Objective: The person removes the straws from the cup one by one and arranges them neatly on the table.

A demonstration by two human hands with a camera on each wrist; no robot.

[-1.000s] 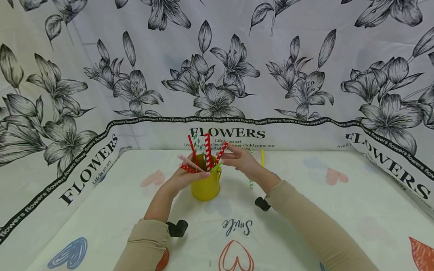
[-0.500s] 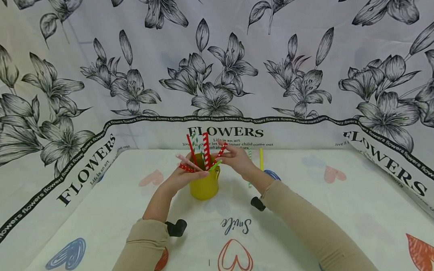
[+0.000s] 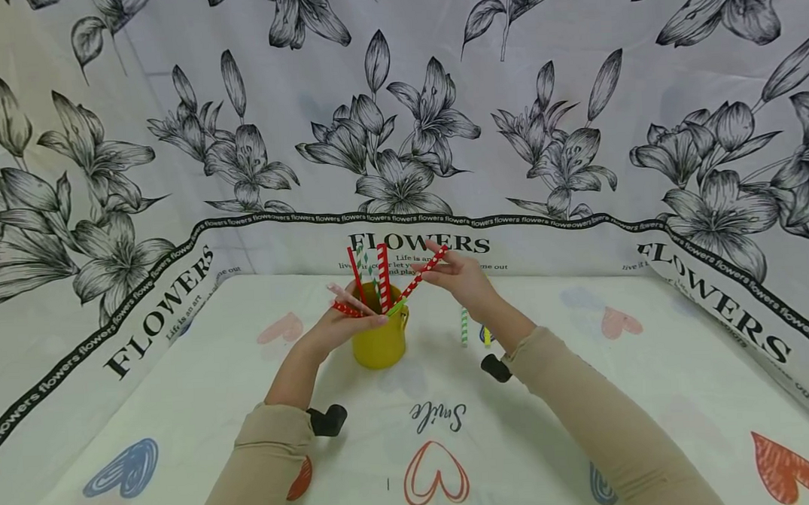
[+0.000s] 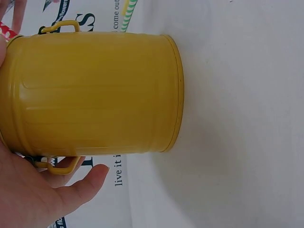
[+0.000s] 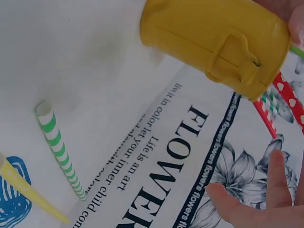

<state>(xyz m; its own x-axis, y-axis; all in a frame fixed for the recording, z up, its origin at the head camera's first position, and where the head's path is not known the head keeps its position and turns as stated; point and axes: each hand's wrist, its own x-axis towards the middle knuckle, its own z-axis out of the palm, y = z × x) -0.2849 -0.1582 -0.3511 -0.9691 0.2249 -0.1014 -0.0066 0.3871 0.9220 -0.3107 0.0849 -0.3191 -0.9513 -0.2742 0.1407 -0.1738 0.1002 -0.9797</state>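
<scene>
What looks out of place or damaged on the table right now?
A green-striped straw and a yellow straw lie loose on the tablecloth, apart from the yellow bucket that holds other straws, so they look like strays. The bucket stands upright, and I see no spill or damage.

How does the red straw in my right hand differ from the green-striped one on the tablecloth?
The red straw carries small white marks; the green-striped straw has green bands on white. The red straw slants upward, held by the right hand; the green-striped straw lies on the tablecloth. Both look straight.
</scene>
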